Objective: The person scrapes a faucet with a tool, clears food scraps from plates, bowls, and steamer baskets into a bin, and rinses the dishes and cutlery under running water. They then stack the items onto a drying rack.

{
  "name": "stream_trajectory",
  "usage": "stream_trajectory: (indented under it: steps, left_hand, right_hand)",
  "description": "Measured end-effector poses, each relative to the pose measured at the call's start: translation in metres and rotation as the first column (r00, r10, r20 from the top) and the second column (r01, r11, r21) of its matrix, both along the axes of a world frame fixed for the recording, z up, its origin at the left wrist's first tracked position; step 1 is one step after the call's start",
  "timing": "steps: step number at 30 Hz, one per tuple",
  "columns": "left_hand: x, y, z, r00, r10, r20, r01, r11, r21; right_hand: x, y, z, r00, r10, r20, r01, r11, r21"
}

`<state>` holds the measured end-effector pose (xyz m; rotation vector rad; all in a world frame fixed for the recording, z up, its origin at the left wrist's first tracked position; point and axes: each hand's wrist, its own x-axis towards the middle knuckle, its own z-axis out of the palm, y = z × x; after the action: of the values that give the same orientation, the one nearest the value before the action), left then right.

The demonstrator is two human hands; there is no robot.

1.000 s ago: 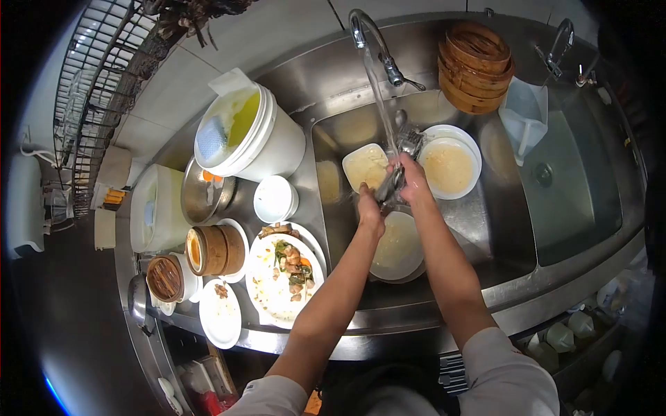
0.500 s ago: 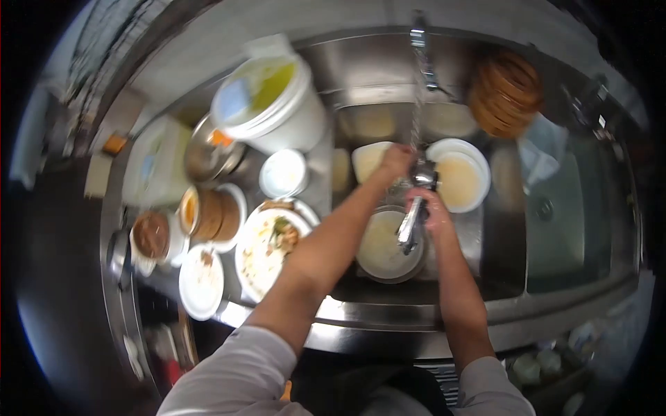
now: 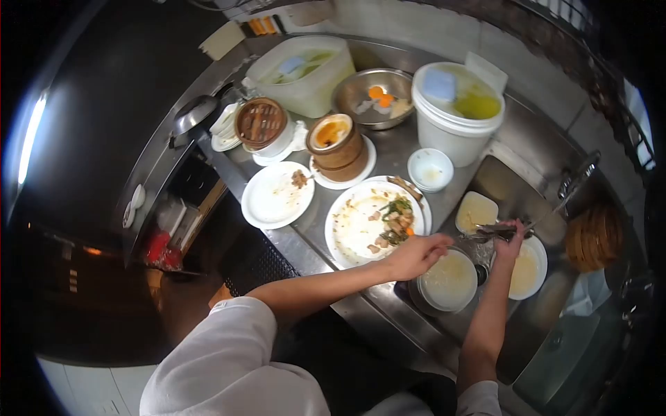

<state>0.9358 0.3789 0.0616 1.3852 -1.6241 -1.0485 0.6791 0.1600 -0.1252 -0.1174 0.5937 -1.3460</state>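
Observation:
My right hand (image 3: 512,240) is closed around shiny metal utensils (image 3: 491,231) over the sink; their exact kind is hard to make out. Just under them lies a squarish bowl (image 3: 479,209) of cloudy liquid. A white round bowl (image 3: 540,272) is beneath my right wrist. My left hand (image 3: 418,256) holds nothing, its fingers stretched to the right. It hovers between a large white plate (image 3: 354,232) with leftover vegetables and meat (image 3: 397,223) and a round container (image 3: 448,280) filled with cloudy liquid in the sink.
Left of the sink stand a white bucket (image 3: 454,135), a steel bowl (image 3: 347,104), bamboo steamers (image 3: 341,158), a scraped plate (image 3: 274,197) and a small bowl (image 3: 430,169). The faucet (image 3: 581,173) and stacked steamers (image 3: 593,239) are at the sink's far right.
My view has swung left. My left hand has drawn away from the running water toward the food plate, while my right hand stays in the sink area with the metal utensils.

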Motion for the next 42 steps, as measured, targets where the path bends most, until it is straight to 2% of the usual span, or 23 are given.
stream_trajectory:
  steps: [4, 5, 6, 7, 8, 10, 12, 13, 15, 17, 19, 20, 21, 23, 25, 26, 27, 29, 31, 33, 35, 37, 42]
  left_hand:
    - [0.070, 0.040, 0.015, 0.997, 0.069, -0.029, -0.069, 0.998, 0.007]
    - [0.087, 0.046, 0.019, 0.991, 0.128, -0.033, -0.128, 0.992, 0.004]
    - [0.106, 0.050, 0.023, 0.981, 0.190, -0.039, -0.190, 0.982, 0.001]
    - [0.124, 0.057, 0.027, 0.967, 0.250, -0.048, -0.251, 0.968, 0.003]
    - [0.139, 0.064, 0.041, 0.941, 0.334, -0.043, -0.335, 0.942, 0.002]
    - [0.182, 0.073, 0.039, 0.885, 0.458, -0.082, -0.460, 0.888, -0.001]
    - [0.232, 0.081, 0.034, 0.826, 0.526, -0.204, -0.540, 0.841, -0.016]
    - [0.258, 0.084, 0.030, 0.800, 0.545, -0.250, -0.570, 0.821, -0.033]
    - [0.317, 0.089, 0.025, 0.737, 0.621, -0.267, -0.657, 0.750, -0.071]
    - [0.389, 0.093, 0.022, 0.623, 0.736, -0.266, -0.770, 0.636, -0.045]
    - [0.483, 0.086, 0.005, 0.336, 0.846, -0.413, -0.917, 0.394, 0.062]
    - [0.544, 0.084, -0.005, 0.242, 0.880, -0.408, -0.925, 0.336, 0.176]
    - [0.598, 0.081, -0.008, 0.148, 0.910, -0.387, -0.917, 0.272, 0.290]
    - [0.675, 0.068, 0.001, -0.016, 0.945, -0.327, -0.907, 0.123, 0.402]
    - [0.737, 0.049, -0.004, 0.011, 0.953, -0.302, -0.837, 0.174, 0.519]
    - [0.757, 0.041, -0.009, 0.028, 0.957, -0.289, -0.796, 0.196, 0.573]
    - [0.769, 0.038, -0.012, 0.104, 0.949, -0.296, -0.760, 0.268, 0.592]
    - [0.783, 0.028, -0.017, 0.256, 0.912, -0.321, -0.668, 0.407, 0.623]
    - [0.805, 0.017, -0.037, 0.265, 0.917, -0.299, -0.655, 0.399, 0.642]
    - [0.804, 0.015, -0.042, 0.254, 0.920, -0.298, -0.657, 0.390, 0.645]
    - [0.804, 0.016, -0.041, 0.247, 0.910, -0.332, -0.656, 0.409, 0.635]
    - [0.802, 0.017, -0.043, 0.246, 0.899, -0.363, -0.652, 0.431, 0.624]
    - [0.796, 0.024, -0.036, 0.168, 0.901, -0.401, -0.645, 0.408, 0.646]
  right_hand:
    - [-0.004, 0.007, 0.008, 0.997, -0.066, 0.039, 0.063, 0.995, 0.080]
    - [-0.026, -0.003, -0.026, 0.994, -0.104, -0.037, 0.105, 0.994, 0.010]
    - [-0.046, -0.008, -0.057, 0.933, -0.232, -0.276, 0.196, 0.969, -0.149]
    - [-0.070, -0.013, -0.057, 0.983, -0.160, 0.089, 0.142, 0.973, 0.182]
    - [-0.061, 0.020, -0.012, 0.984, -0.178, 0.002, 0.175, 0.968, 0.181]
    - [-0.090, 0.037, -0.011, 0.964, -0.214, -0.160, 0.232, 0.967, 0.103]
    - [-0.080, 0.067, 0.037, 0.900, -0.389, -0.194, 0.430, 0.861, 0.270]
    - [-0.088, 0.079, 0.045, 0.896, -0.431, -0.104, 0.444, 0.870, 0.215]
    - [-0.064, 0.107, 0.093, 0.879, -0.400, -0.260, 0.452, 0.873, 0.186]
    - [-0.025, 0.132, 0.135, 0.914, -0.399, -0.072, 0.404, 0.910, 0.088]
    - [0.056, 0.166, 0.194, 0.935, -0.324, -0.146, 0.313, 0.945, -0.090]
    - [0.097, 0.172, 0.216, 0.936, -0.297, -0.190, 0.265, 0.948, -0.175]
    - [0.128, 0.168, 0.227, 0.921, -0.359, -0.155, 0.348, 0.933, -0.092]
    - [0.215, 0.167, 0.252, 0.955, -0.237, -0.179, 0.201, 0.959, -0.200]
    - [0.333, 0.170, 0.300, 0.958, -0.189, -0.217, 0.185, 0.982, -0.037]
    - [0.355, 0.148, 0.287, 0.968, -0.139, -0.211, 0.104, 0.980, -0.168]
    - [0.395, 0.133, 0.294, 0.999, -0.003, -0.037, -0.004, 0.984, -0.177]
    - [0.493, 0.112, 0.331, 0.999, 0.051, -0.014, -0.052, 0.989, -0.140]
    - [0.563, 0.068, 0.339, 0.975, 0.218, -0.045, -0.223, 0.952, -0.209]
    - [0.623, 0.005, 0.331, 0.874, 0.474, 0.104, -0.449, 0.871, -0.200]
    - [0.686, -0.035, 0.338, 0.920, 0.360, -0.157, -0.362, 0.932, 0.014]
    - [0.718, -0.076, 0.323, 0.793, 0.485, -0.368, -0.504, 0.862, 0.050]
    - [0.741, -0.171, 0.251, 0.632, 0.448, -0.632, -0.357, 0.893, 0.276]
